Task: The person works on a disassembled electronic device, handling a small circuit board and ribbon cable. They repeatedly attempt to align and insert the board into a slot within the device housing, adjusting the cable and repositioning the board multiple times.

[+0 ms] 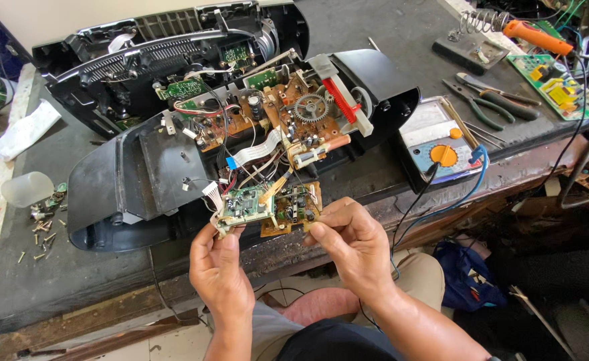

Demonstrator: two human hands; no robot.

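Observation:
A black stereo casing lies opened on the workbench, its brown circuit boards, gears and wires exposed. My left hand pinches a small green circuit board at its lower left corner. My right hand grips a brown circuit board beside it. Both boards stay joined to the stereo by thin wires and a white ribbon cable. The back half of the casing lies behind.
A multimeter with an orange dial and a blue lead sits to the right. Pliers, a soldering iron on its stand and a green board lie far right. Loose screws and a clear cup lie left.

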